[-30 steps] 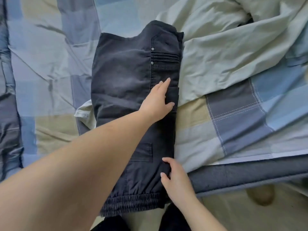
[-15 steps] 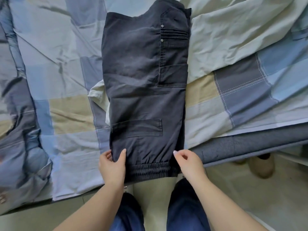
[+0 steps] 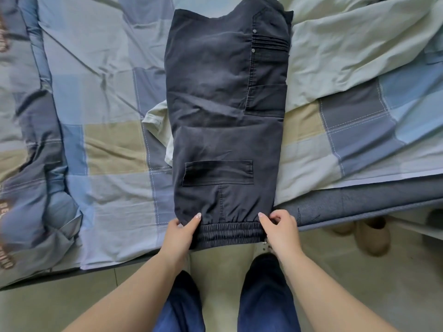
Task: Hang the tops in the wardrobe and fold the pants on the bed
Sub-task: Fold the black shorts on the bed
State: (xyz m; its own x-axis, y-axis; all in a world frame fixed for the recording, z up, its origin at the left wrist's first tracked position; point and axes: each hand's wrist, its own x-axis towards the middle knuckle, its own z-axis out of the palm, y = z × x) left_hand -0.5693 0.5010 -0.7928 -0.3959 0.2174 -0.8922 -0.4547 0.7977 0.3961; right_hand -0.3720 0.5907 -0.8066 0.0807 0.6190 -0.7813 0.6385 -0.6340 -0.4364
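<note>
Closest to us, our two legs stand on the floor [image 3: 220, 271] by the bed [image 3: 359, 207]. Just past them, our left hand [image 3: 178, 232] pinches the left corner of the stretchy cuff [image 3: 230, 232] of the dark pants [image 3: 225, 116], thumb under and fingers [image 3: 195, 219] on top. Our right hand [image 3: 281, 230] pinches the right corner the same way, with its fingers curled round the cloth.

The pants lie long and flat on the checked quilt [image 3: 96, 116], already folded in half along their length, with the cuff hanging a little off the near bed edge and the waist far away at the top.

We think the next move is to lift the cuff and carry it up to the waist. What could go wrong? If one hand pulls harder, the fold may come out crooked. If we drag and do not lift, the two layers may slide apart, or the quilt may bunch up under them (it is wrinkly already).

There is open quilt on the left. On the right, a pale green sheet [image 3: 347, 56] lies heaped right beside the pants, and a corner of it peeks out under their left side, so it may catch. Slippers [image 3: 371, 236] sit on the floor under the bed edge, well to the right.
</note>
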